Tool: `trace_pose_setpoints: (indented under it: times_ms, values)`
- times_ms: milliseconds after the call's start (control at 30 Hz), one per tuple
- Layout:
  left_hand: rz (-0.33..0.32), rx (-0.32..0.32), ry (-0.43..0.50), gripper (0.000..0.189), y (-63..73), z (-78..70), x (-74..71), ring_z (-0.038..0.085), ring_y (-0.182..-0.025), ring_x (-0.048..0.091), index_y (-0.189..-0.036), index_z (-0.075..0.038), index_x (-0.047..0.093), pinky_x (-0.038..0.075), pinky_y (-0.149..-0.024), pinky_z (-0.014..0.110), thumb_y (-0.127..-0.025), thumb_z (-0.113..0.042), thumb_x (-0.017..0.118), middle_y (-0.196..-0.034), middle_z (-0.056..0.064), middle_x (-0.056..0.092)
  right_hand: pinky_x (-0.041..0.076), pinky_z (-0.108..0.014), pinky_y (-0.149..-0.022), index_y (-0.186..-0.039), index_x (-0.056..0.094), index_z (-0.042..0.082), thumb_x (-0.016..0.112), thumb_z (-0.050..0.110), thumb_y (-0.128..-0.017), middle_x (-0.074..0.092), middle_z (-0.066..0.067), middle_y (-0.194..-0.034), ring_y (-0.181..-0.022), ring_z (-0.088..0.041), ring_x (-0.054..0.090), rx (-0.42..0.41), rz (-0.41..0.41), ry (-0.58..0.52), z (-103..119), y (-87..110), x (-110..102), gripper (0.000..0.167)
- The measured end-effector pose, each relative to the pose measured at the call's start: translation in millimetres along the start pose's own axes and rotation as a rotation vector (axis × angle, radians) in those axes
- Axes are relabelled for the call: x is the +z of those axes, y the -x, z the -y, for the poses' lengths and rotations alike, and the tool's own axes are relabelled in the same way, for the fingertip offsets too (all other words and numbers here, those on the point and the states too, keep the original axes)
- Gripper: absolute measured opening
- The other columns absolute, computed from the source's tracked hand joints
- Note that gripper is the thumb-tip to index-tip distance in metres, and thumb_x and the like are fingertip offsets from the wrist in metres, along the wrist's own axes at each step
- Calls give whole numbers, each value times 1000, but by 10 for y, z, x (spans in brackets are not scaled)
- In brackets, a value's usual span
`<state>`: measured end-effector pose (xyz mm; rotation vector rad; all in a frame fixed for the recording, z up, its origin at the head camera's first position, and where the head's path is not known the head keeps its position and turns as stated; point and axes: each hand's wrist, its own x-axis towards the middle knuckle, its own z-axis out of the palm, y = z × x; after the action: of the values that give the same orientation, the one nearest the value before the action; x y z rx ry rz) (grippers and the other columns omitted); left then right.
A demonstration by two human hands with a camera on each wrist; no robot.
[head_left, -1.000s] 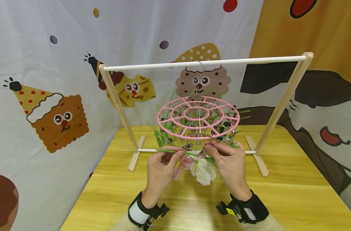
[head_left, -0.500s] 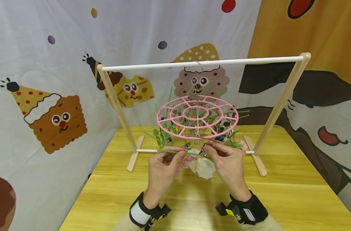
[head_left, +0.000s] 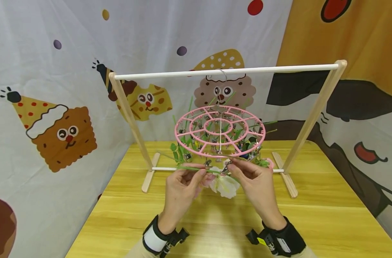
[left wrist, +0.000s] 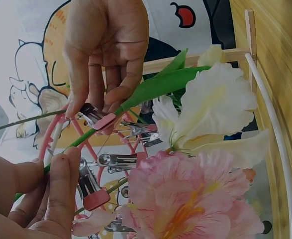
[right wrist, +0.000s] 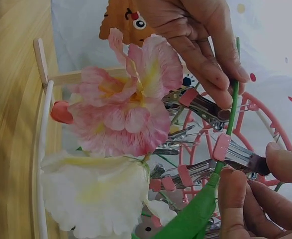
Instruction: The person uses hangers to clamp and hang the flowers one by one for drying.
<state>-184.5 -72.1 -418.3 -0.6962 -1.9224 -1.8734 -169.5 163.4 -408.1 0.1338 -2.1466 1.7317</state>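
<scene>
A pink round clip hanger (head_left: pixel 199 153) hangs from a wooden stand's white bar, with several metal clips and artificial flowers below it. My left hand (head_left: pixel 181 186) pinches a green flower stem (right wrist: pixel 235 104) between thumb and fingers. At the hanger's near edge, my right hand (head_left: pixel 257 182) pinches the end of a metal clip (right wrist: pixel 240 155) with pink tips. Those tips lie across the stem, just above a long green leaf (left wrist: pixel 158 88). A white flower (left wrist: pixel 213 107) and a pink flower (left wrist: pixel 185 191) hang beside the hands. In the right wrist view a second clip (right wrist: pixel 203 107) sits close by my left fingers.
The wooden stand's legs (head_left: pixel 315 114) rise on both sides of the hanger, joined by the top bar (head_left: pixel 163 74) and a low bar (head_left: pixel 163 168). It stands on a wood-grain table (head_left: pixel 215 229), before a cartoon-printed cloth (head_left: pixel 67 21).
The white flower has shifted slightly up and left in the head view. My right wrist has moved a little to the right; both hands keep their hold.
</scene>
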Motion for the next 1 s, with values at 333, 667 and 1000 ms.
trace_pose_setpoints:
  times_ms: [333, 667, 1000]
  values:
    - [38, -2, 36, 16, 16, -24, -75, 38, -102, 90, -128, -3, 81, 75, -81, 43, -113, -4, 77, -119, 21, 89, 68, -18, -95, -143, 84, 10, 85, 17, -110, 82, -14, -147, -103, -2, 86, -3, 20, -33, -43, 45, -60, 34]
    - [52, 90, -12, 17, 48, 11, -169, 28, -102, 89, -126, -5, 83, 74, -81, 36, -112, 1, 76, -118, 18, 89, 68, -17, -93, -146, 83, 13, 84, 22, -112, 85, -15, -141, -112, 0, 84, -14, 10, 32, -97, 97, -180, 35]
    - [17, 182, -58, 17, 145, 142, -412, 20, -80, 84, -113, -1, 83, 70, -65, 29, -110, 12, 71, -99, 23, 86, 69, -19, -95, -136, 86, 7, 82, 8, -111, 89, -12, -128, -110, 0, 84, -102, -9, 46, -199, 167, -296, 26]
